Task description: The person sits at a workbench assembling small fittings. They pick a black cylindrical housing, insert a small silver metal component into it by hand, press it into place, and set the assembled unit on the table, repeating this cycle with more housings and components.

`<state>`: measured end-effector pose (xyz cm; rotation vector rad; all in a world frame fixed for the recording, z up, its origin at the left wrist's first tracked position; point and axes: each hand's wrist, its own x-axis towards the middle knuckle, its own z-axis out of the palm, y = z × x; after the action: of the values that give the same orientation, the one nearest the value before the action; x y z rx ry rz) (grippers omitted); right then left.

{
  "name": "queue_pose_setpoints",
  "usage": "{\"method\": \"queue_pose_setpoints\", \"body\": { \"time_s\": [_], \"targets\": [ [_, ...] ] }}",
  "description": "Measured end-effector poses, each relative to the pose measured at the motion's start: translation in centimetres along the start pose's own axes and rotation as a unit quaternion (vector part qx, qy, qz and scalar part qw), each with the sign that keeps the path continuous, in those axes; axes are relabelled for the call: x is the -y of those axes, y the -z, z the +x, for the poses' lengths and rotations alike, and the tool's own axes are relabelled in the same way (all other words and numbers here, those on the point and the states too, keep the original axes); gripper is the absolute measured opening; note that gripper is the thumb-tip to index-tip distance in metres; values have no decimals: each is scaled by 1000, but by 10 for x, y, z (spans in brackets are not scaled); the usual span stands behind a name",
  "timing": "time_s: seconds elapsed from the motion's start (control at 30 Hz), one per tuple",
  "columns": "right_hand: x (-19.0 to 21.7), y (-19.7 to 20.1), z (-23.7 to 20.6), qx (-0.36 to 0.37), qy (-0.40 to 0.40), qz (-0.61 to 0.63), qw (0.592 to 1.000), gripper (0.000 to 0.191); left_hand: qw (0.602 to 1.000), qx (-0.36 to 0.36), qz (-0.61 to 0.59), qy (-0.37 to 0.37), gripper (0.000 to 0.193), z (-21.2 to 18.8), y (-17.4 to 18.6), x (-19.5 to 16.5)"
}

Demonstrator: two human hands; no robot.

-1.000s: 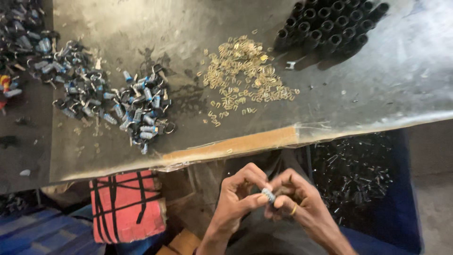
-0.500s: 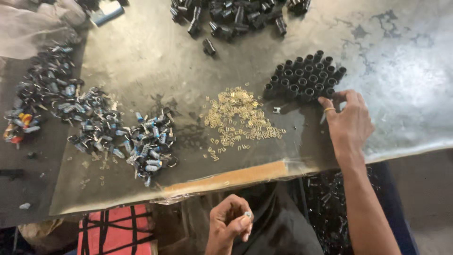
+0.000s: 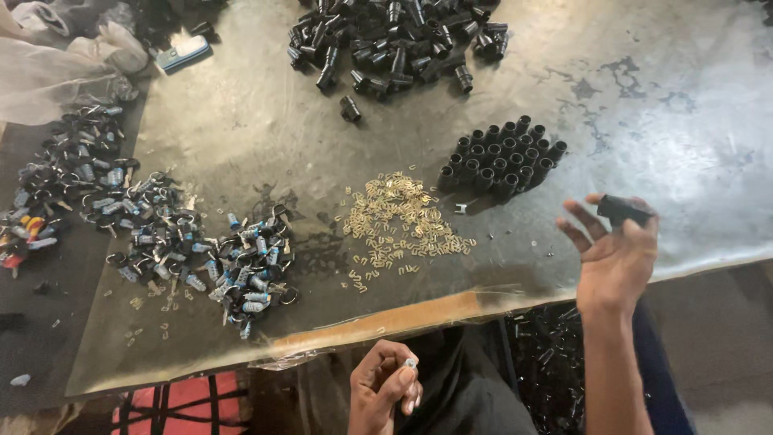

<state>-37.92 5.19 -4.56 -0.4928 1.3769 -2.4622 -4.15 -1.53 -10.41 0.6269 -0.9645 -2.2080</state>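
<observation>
1. Nearest the camera, below the worktop (image 3: 201,354) edge, the left hand (image 3: 385,387) curls loosely, its fingers (image 3: 407,377) pinching a small silvery piece (image 3: 410,364) between thumb and forefinger.
2. To the right, the right hand (image 3: 616,254) is raised palm-up over the worktop's front edge, fingers spread, with a black cylindrical cap (image 3: 624,209) held at the fingertips.
3. Beneath the worktop, beside the right forearm, a dark bin of black parts (image 3: 547,362) shows; a red checked cloth (image 3: 189,407) lies at the lower left.
4. On the grey metal sheet, near the front edge, a scatter of small brass clips (image 3: 398,225) lies in the middle, well apart from both hands.
5. Left of the clips, a heap of blue-and-silver pieces with black rings (image 3: 193,250) spreads toward the left edge.
6. Just beyond the clips, a tight cluster of upright black tubes (image 3: 499,161) stands together.
7. Farthest back, a loose pile of black caps (image 3: 394,40) lies near the top edge, with clear plastic bags (image 3: 56,64) at the far left.
</observation>
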Motion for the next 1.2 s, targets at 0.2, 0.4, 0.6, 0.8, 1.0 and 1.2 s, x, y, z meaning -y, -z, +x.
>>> {"method": "queue_pose_setpoints", "body": {
  "time_s": [0.2,0.4,0.6,0.8,1.0,1.2],
  "targets": [
    [3,-6,-37,104,22,19,994,33,999,12,-31,4,28,6,12,18],
    [-4,-21,-74,107,-2,0,994,33,994,-19,-94,60,30,3,12,26],
    [-10,-34,-118,54,-94,92,990,40,989,4,-130,77,37,1,-10,13],
    [-7,-33,-142,39,-160,106,981,44,957,0,-228,178,62,-12,-23,-5],
    [2,-37,-162,70,-219,89,969,37,943,138,-277,126,35,-19,-24,-5],
    [2,-46,-171,106,-295,211,926,34,918,212,-315,113,42,-29,-34,-14]
  ]
}}
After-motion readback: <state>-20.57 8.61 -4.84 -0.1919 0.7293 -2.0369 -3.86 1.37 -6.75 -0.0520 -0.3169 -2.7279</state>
